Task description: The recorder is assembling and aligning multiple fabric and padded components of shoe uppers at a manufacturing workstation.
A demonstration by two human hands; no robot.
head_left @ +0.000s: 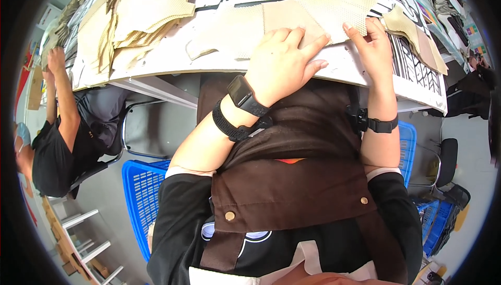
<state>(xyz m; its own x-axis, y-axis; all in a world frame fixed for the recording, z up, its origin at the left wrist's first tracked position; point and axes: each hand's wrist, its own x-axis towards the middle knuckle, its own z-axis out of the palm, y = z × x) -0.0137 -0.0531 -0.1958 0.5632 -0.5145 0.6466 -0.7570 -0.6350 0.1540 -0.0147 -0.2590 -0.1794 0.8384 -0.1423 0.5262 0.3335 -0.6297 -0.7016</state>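
A panel of cream and beige mesh fabric [239, 30] lies along the table's near edge, with a smoother beige section [284, 14] in its middle and a coarser cream mesh section [342, 6] at its right. My left hand [286, 64] rests with spread fingers on the lower edge of the beige section. At the coarser section's lower right edge is my right hand [373, 47]. Its fingers are half curled, with thumb and fingertips apart, touching the fabric.
Stacked cream fabric pieces [148, 11] lie at the table's left. Smaller cut pieces [415, 37] are right of my right hand. The white table [219, 67] carries black line drawings. Blue baskets [141, 196] stand beside me. A co-worker [65, 144] sits at the left.
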